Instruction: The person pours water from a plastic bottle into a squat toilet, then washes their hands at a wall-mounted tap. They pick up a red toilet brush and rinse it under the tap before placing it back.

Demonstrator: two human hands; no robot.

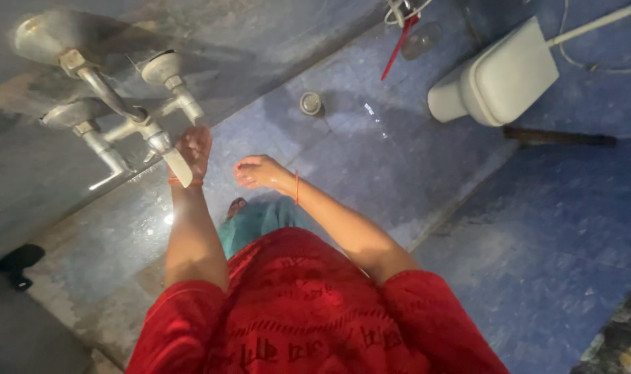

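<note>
A metal wall tap (145, 125) with round knobs and a pale spout (179, 167) is fixed to the grey wall at the left. My left hand (194, 147) is raised against the tap just behind the spout, fingers curled; I cannot tell whether it grips the tap. An orange thread circles that wrist. To its right, my right hand (258, 172) hovers above the wet blue floor with its fingers loosely apart, holding nothing. It has red-painted nails and a red thread on the wrist. I wear a red top and teal trousers.
A white toilet (499, 76) stands at the top right with a white hose (592, 24) beside it. A round floor drain (310, 104) and a red-handled tool (398, 43) lie on the blue tiles. A black object (17, 263) sits at the left.
</note>
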